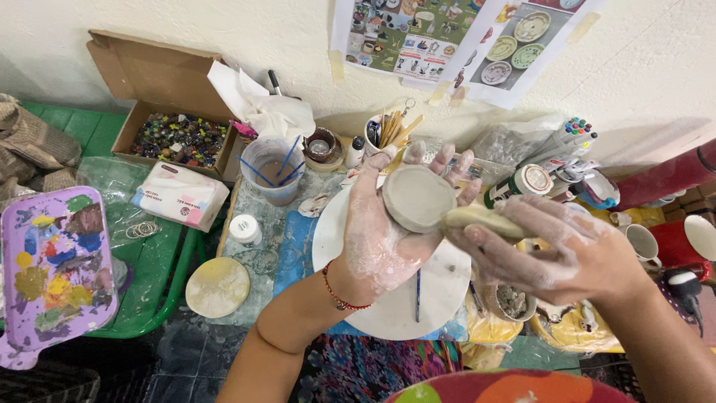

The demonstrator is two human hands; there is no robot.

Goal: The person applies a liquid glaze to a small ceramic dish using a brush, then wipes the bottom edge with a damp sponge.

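Note:
My left hand (384, 231), smeared with pale clay, is raised palm up and cups a round grey clay disc (418, 197) on its fingers. My right hand (556, 254), also coated in clay, grips a yellowish sponge (477, 217) and presses its tip against the disc's lower right edge. Both hands hover above a white round turntable (440, 298), where a thin blue tool (418, 295) lies.
A plastic cup of water with brushes (274, 170), a jar of wooden sticks (388, 134), and paint bottles (526, 181) stand behind. At left sit a purple paint palette (56, 269), a tissue pack (181, 195), a box of beads (177, 138), and a round yellow disc (217, 286). Mugs (645, 242) stand right.

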